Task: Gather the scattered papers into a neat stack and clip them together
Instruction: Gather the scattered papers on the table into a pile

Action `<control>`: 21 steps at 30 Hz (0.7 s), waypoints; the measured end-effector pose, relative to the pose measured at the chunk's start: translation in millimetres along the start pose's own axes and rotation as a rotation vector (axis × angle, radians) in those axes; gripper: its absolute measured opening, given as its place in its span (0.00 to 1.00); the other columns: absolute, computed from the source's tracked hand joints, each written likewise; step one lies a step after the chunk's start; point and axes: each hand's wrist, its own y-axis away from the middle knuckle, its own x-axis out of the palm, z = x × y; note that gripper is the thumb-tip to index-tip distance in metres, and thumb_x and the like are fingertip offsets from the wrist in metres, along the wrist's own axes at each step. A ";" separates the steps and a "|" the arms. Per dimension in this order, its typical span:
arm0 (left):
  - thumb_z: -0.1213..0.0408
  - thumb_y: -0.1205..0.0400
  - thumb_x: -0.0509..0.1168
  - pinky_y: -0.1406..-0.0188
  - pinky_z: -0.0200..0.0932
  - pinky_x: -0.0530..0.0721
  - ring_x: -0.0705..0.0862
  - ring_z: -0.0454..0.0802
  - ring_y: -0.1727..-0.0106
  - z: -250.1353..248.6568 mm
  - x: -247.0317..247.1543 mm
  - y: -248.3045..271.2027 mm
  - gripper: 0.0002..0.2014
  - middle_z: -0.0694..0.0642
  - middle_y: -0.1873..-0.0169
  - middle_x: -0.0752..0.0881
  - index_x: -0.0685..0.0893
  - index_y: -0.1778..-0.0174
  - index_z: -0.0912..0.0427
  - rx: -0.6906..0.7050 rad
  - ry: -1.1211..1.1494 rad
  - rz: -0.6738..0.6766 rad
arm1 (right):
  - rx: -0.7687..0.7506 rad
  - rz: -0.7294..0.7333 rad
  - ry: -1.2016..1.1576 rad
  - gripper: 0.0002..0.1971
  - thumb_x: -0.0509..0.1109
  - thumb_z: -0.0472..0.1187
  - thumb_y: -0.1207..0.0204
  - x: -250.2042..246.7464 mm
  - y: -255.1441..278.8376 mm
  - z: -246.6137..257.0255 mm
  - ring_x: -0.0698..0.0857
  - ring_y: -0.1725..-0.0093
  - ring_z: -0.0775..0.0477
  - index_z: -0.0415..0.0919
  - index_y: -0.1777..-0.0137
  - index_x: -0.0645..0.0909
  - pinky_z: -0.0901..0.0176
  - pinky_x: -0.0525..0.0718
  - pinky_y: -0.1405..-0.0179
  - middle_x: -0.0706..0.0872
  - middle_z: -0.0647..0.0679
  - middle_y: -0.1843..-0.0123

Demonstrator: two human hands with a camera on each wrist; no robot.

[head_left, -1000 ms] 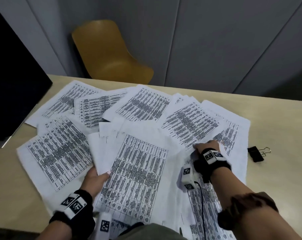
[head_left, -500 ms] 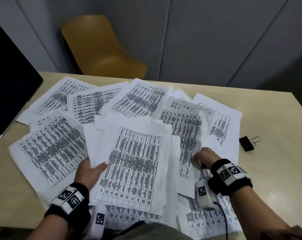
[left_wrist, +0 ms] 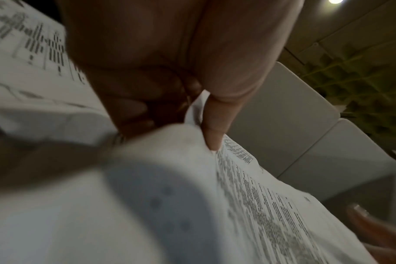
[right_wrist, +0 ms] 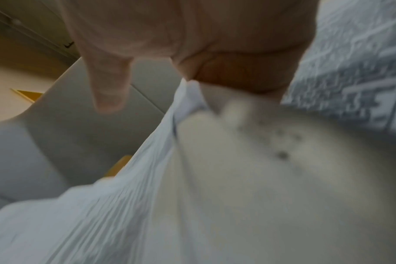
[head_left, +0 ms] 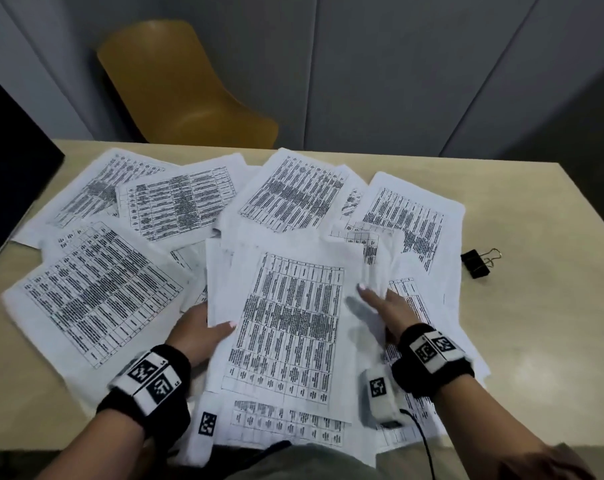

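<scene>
Printed sheets (head_left: 103, 296) lie scattered over the beige table (head_left: 536, 323). In the middle, a loose bundle of papers (head_left: 290, 313) is raised between both hands. My left hand (head_left: 203, 327) pinches its left edge, thumb (left_wrist: 213, 125) on top and fingers beneath the papers (left_wrist: 260, 205). My right hand (head_left: 380, 303) grips sheets at the bundle's right side, fingers tucked under them and thumb (right_wrist: 109, 85) stretched out above the papers (right_wrist: 147, 196). A black binder clip (head_left: 477, 263) lies on the table, right of the papers and away from both hands.
A yellow chair (head_left: 189, 91) stands behind the table's far edge. A dark monitor (head_left: 13, 188) is at the left edge. Grey wall panels (head_left: 397, 64) close off the back. Bare table shows to the right of the clip.
My right hand has pulled sheets from the right side leftward against the middle bundle. The left hand has kept its hold on the bundle's left edge.
</scene>
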 end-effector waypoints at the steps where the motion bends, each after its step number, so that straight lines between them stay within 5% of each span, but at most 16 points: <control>1: 0.66 0.22 0.67 0.44 0.46 0.79 0.84 0.58 0.44 -2.6 3.0 0.0 0.18 0.61 0.42 0.86 0.80 0.35 0.64 -0.002 0.019 0.022 | -0.028 0.005 0.001 0.26 0.75 0.48 0.31 3.8 2.2 -2.3 0.84 0.56 0.42 0.37 0.36 0.73 0.48 0.86 0.51 0.84 0.39 0.46; 5: 0.63 0.22 0.67 0.55 0.39 0.78 0.83 0.52 0.51 -11.3 6.2 -3.5 0.18 0.61 0.44 0.87 0.81 0.37 0.64 0.023 -0.018 0.089 | -0.069 -0.085 0.005 0.21 0.74 0.30 0.32 12.8 4.2 -14.3 0.83 0.60 0.42 0.32 0.40 0.75 0.51 0.86 0.61 0.84 0.41 0.58; 9: 0.57 0.22 0.67 0.65 0.40 0.78 0.83 0.54 0.54 -28.8 -14.9 -24.4 0.17 0.55 0.50 0.85 0.80 0.39 0.61 0.041 0.045 -0.093 | -0.079 -0.110 -0.150 0.16 0.68 0.23 0.30 3.5 0.3 -23.8 0.81 0.61 0.41 0.39 0.47 0.75 0.47 0.85 0.57 0.82 0.40 0.60; 13: 0.59 0.23 0.68 0.43 0.52 0.82 0.84 0.59 0.46 -59.8 -27.8 -69.0 0.16 0.63 0.45 0.86 0.79 0.39 0.57 0.101 0.040 -0.226 | -0.077 -0.115 -0.213 0.14 0.67 0.22 0.30 -4.4 -4.8 -31.0 0.81 0.61 0.39 0.35 0.48 0.75 0.49 0.83 0.60 0.81 0.38 0.63; 21: 0.56 0.20 0.63 0.28 0.52 0.72 0.76 0.63 0.29 -96.8 -7.1 -135.8 0.30 0.64 0.27 0.74 0.65 0.24 0.62 0.031 -0.120 -0.179 | -0.048 -0.080 -0.358 0.14 0.69 0.24 0.30 -10.7 -11.8 -39.6 0.83 0.53 0.38 0.40 0.49 0.77 0.48 0.83 0.51 0.84 0.38 0.56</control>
